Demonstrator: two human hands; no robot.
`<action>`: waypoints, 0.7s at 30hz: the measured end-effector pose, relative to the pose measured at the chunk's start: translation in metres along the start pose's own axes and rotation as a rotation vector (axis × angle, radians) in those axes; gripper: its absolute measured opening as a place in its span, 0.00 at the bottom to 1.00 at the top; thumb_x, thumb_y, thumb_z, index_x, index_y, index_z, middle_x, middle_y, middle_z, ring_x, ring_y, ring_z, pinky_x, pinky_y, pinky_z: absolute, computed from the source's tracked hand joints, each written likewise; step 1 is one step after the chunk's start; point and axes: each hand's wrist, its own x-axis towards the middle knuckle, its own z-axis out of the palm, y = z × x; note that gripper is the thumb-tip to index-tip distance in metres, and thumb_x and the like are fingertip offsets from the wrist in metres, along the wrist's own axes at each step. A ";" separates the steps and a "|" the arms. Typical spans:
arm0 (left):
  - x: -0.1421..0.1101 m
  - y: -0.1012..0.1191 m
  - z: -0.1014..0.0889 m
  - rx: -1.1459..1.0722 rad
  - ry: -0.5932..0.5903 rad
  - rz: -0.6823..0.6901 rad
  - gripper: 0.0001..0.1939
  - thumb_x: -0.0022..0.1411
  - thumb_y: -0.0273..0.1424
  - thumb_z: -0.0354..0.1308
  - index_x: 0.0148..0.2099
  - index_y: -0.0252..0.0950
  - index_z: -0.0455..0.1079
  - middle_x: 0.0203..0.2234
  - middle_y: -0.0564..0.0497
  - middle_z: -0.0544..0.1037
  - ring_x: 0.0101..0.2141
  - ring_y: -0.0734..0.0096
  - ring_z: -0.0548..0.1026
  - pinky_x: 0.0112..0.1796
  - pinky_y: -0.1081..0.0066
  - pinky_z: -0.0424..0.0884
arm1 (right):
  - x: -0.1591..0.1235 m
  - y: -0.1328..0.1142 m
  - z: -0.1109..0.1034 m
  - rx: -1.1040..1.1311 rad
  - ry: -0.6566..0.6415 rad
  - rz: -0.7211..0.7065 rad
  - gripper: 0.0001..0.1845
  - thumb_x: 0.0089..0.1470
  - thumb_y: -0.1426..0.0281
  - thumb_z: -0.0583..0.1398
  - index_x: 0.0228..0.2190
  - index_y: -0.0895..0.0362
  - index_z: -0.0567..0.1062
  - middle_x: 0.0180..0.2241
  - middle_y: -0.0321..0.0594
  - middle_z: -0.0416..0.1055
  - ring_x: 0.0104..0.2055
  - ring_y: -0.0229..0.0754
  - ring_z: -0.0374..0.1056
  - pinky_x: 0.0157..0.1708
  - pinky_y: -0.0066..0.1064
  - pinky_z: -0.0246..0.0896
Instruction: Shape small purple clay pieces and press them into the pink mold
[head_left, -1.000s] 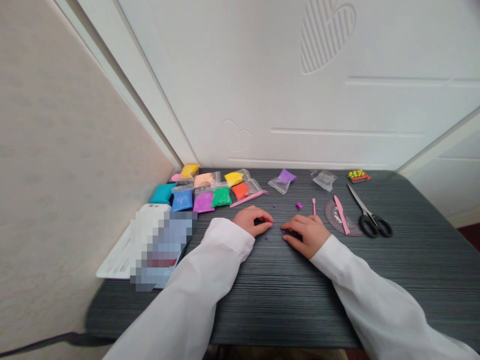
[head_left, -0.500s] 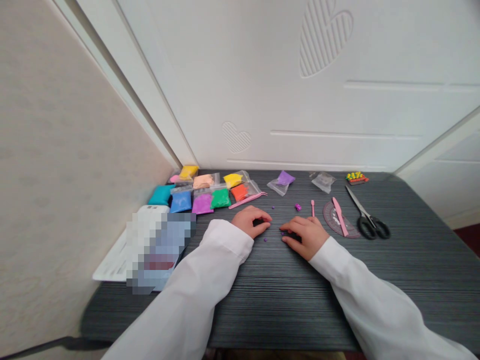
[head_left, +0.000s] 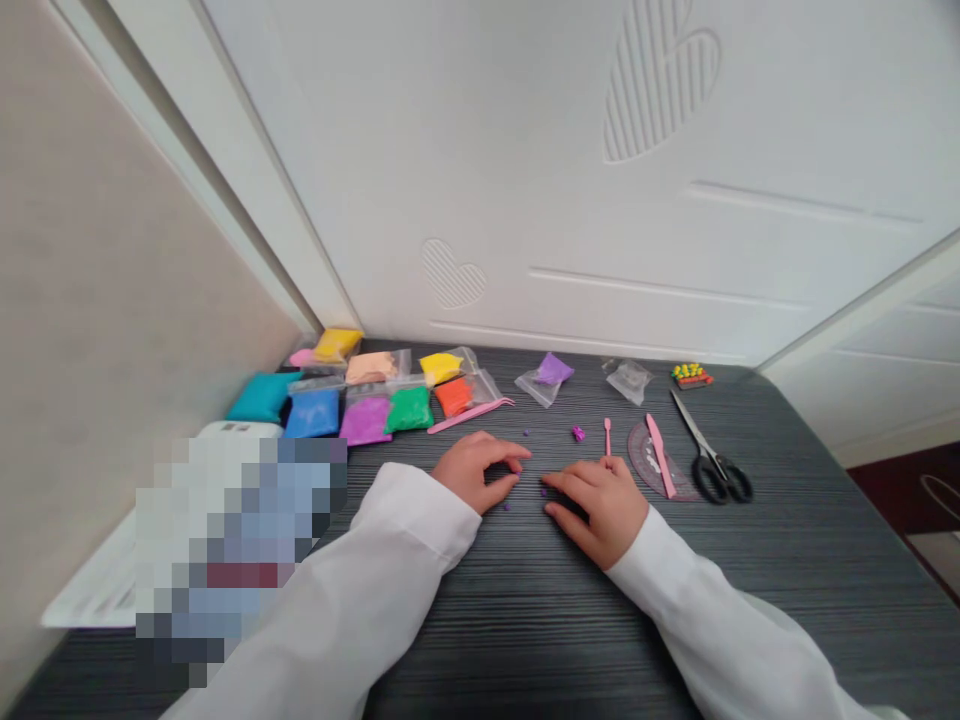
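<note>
Fingers of our right hand (head_left: 600, 510) stand parted from its thumb, a purple speck (head_left: 544, 492) lying between them on the tabletop (head_left: 510, 620); whether our left hand (head_left: 474, 475) pinches anything, we cannot tell. Coloured packets (head_left: 312, 413) sit back left, perhaps to give us room, and no brand or writing is legible.

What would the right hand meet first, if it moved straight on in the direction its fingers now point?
Most likely the left hand: it faces the right hand across a narrow strip of table. Heights are hard to judge from this one view, so contact is not certain.
</note>
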 end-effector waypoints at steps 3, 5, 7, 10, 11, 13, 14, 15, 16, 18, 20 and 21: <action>-0.001 0.000 0.000 0.005 -0.008 -0.003 0.13 0.50 0.29 0.53 0.41 0.39 0.68 0.29 0.55 0.75 0.35 0.71 0.67 0.41 0.69 0.63 | -0.004 -0.002 -0.001 -0.024 0.004 -0.009 0.16 0.52 0.65 0.50 0.44 0.52 0.64 0.37 0.38 0.67 0.39 0.40 0.61 0.42 0.38 0.41; -0.002 0.000 0.000 0.012 -0.010 -0.005 0.13 0.51 0.29 0.52 0.41 0.39 0.68 0.29 0.54 0.75 0.35 0.71 0.67 0.40 0.68 0.63 | -0.008 -0.005 -0.002 -0.055 0.002 -0.014 0.18 0.52 0.64 0.50 0.46 0.51 0.63 0.39 0.38 0.67 0.39 0.40 0.60 0.43 0.40 0.41; -0.002 -0.001 0.000 0.012 -0.017 -0.002 0.13 0.52 0.29 0.52 0.41 0.40 0.68 0.29 0.54 0.75 0.35 0.71 0.67 0.40 0.69 0.63 | -0.011 -0.007 -0.003 -0.102 0.001 -0.002 0.20 0.52 0.62 0.50 0.48 0.50 0.61 0.41 0.38 0.66 0.40 0.42 0.59 0.44 0.42 0.41; -0.002 -0.002 0.000 -0.002 -0.025 0.013 0.13 0.52 0.28 0.51 0.41 0.39 0.68 0.30 0.54 0.74 0.35 0.72 0.67 0.40 0.69 0.63 | -0.014 -0.011 -0.003 -0.173 0.018 0.036 0.23 0.50 0.56 0.50 0.49 0.48 0.60 0.44 0.38 0.64 0.42 0.45 0.57 0.44 0.44 0.41; -0.002 -0.003 -0.001 -0.007 -0.024 0.018 0.13 0.52 0.28 0.51 0.41 0.39 0.68 0.30 0.54 0.74 0.35 0.72 0.67 0.40 0.69 0.62 | -0.015 -0.012 -0.003 -0.189 0.026 0.047 0.24 0.50 0.55 0.50 0.49 0.47 0.60 0.45 0.38 0.63 0.42 0.46 0.57 0.44 0.45 0.41; -0.002 -0.003 -0.001 -0.013 -0.018 0.021 0.12 0.52 0.28 0.51 0.41 0.39 0.68 0.30 0.54 0.75 0.35 0.72 0.67 0.40 0.69 0.62 | -0.017 -0.012 -0.001 -0.205 0.042 0.055 0.24 0.49 0.54 0.49 0.48 0.47 0.61 0.45 0.38 0.63 0.43 0.47 0.56 0.44 0.45 0.41; -0.002 -0.003 -0.001 -0.015 -0.015 0.019 0.12 0.52 0.27 0.51 0.40 0.39 0.68 0.30 0.54 0.75 0.34 0.72 0.67 0.40 0.69 0.62 | -0.018 -0.013 0.000 -0.209 0.048 0.050 0.24 0.49 0.53 0.49 0.47 0.46 0.62 0.45 0.38 0.63 0.43 0.47 0.56 0.44 0.45 0.42; -0.002 -0.002 -0.001 -0.017 -0.011 0.016 0.12 0.51 0.27 0.52 0.40 0.39 0.68 0.29 0.54 0.75 0.34 0.72 0.67 0.39 0.69 0.62 | -0.020 -0.014 0.001 -0.212 0.053 0.040 0.24 0.49 0.53 0.49 0.47 0.46 0.62 0.46 0.38 0.63 0.43 0.46 0.56 0.44 0.44 0.42; -0.002 -0.002 -0.001 -0.021 -0.008 0.015 0.12 0.51 0.27 0.52 0.40 0.39 0.68 0.29 0.54 0.75 0.34 0.72 0.67 0.39 0.69 0.62 | -0.021 -0.014 0.002 -0.220 0.057 0.026 0.23 0.49 0.54 0.49 0.47 0.46 0.62 0.45 0.38 0.63 0.43 0.46 0.56 0.43 0.44 0.42; -0.003 -0.001 0.000 -0.028 0.008 0.010 0.12 0.51 0.27 0.52 0.39 0.39 0.69 0.29 0.55 0.75 0.34 0.72 0.68 0.38 0.69 0.62 | -0.022 -0.016 0.004 -0.242 0.050 -0.010 0.24 0.49 0.54 0.49 0.48 0.45 0.61 0.46 0.38 0.63 0.43 0.46 0.57 0.43 0.44 0.42; -0.003 -0.001 0.001 -0.029 0.042 -0.001 0.11 0.50 0.27 0.53 0.39 0.39 0.69 0.28 0.55 0.75 0.33 0.72 0.68 0.38 0.69 0.62 | -0.021 -0.017 0.005 -0.257 0.052 -0.030 0.24 0.49 0.54 0.49 0.48 0.45 0.61 0.47 0.38 0.62 0.44 0.46 0.57 0.43 0.44 0.43; -0.003 -0.001 0.002 -0.029 0.053 -0.004 0.11 0.50 0.27 0.53 0.38 0.39 0.69 0.28 0.55 0.75 0.33 0.72 0.68 0.38 0.69 0.62 | -0.021 -0.017 0.005 -0.261 0.059 -0.026 0.24 0.49 0.53 0.49 0.48 0.45 0.61 0.47 0.39 0.62 0.44 0.46 0.57 0.43 0.44 0.43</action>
